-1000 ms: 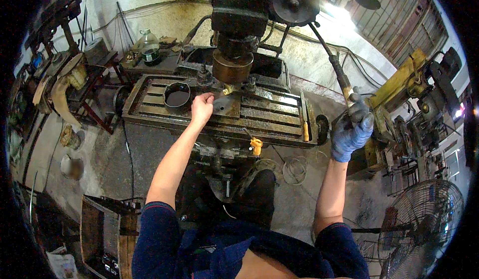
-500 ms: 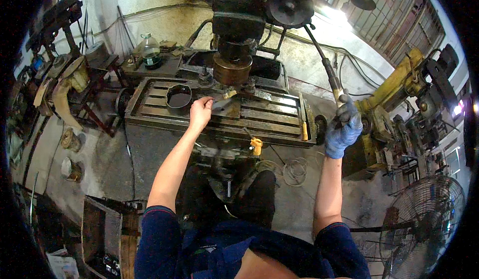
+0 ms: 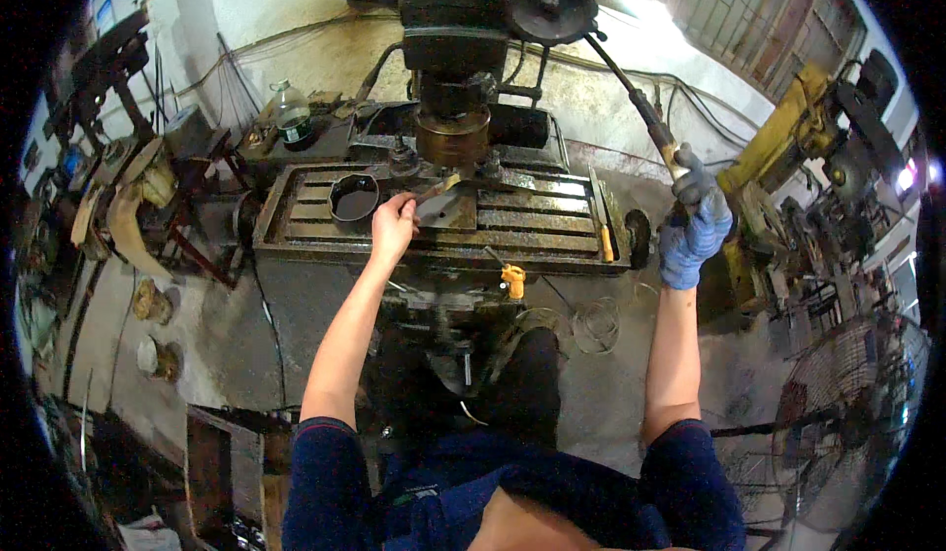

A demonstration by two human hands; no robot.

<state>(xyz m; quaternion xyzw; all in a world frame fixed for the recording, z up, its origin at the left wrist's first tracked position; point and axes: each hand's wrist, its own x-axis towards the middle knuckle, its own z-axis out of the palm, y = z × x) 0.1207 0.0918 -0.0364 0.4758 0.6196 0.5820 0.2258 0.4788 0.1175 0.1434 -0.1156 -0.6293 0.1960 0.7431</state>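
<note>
Here, bare left hand [image 3: 392,228] pinching flat grey metal plate [image 3: 441,208] on slotted machine table [image 3: 552,221] near its front edge; blue-gloved right hand [image 3: 694,226] closed around long feed lever [image 3: 631,98], open floor beyond.

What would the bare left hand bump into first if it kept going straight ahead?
Probably the flat metal piece it already touches on the slotted machine table. The left hand points up-right; past the piece stands the machine's brassy spindle, though depth is unclear.

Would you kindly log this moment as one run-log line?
left hand: holding flat metal plate on slotted machine table | right hand: gloved, gripping feed lever
</note>
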